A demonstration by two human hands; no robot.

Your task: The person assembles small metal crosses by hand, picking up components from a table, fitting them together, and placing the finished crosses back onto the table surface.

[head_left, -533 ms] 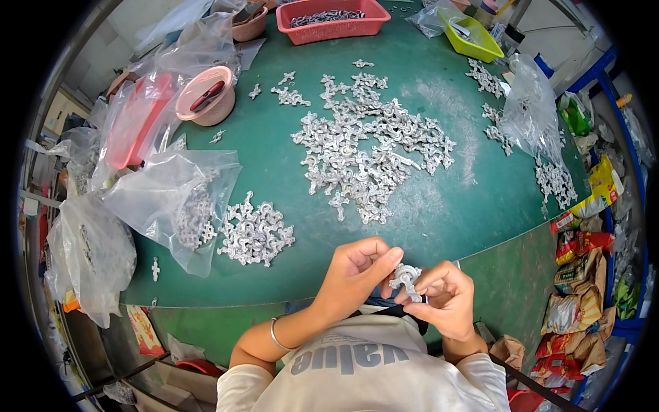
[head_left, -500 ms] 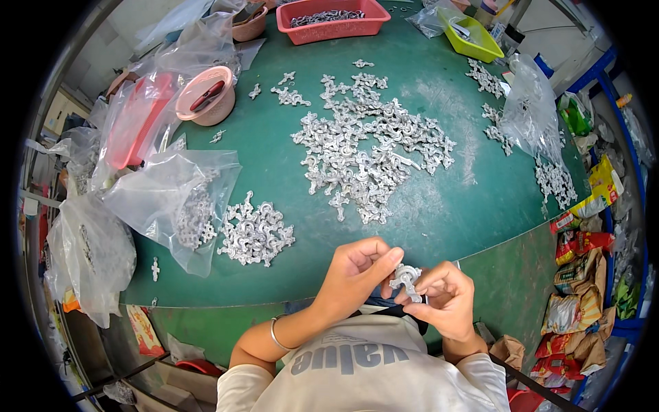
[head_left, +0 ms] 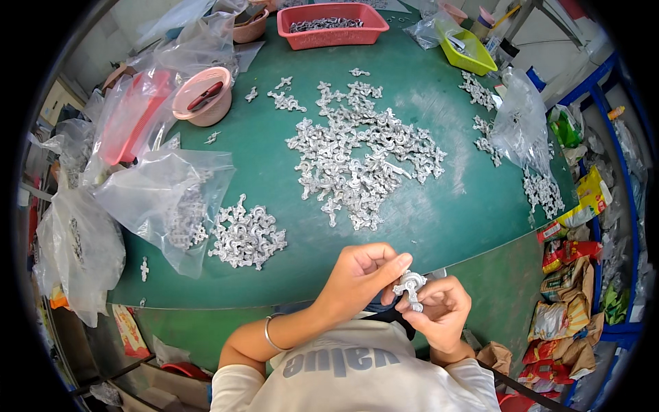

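Together, in the head view, the left hand [head_left: 364, 278] and right hand [head_left: 441, 310] pinch one silvery, cross-shaped metal piece [head_left: 412, 283] by the near edge of a green flat-topped table [head_left: 453, 223], where a large heap of similar silvery pieces [head_left: 371, 191] lies well apart.

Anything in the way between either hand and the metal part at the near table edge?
Nothing visible. The left hand and right hand both have bare fingers on the metal part. The large pile of similar parts lies apart, farther up the table.
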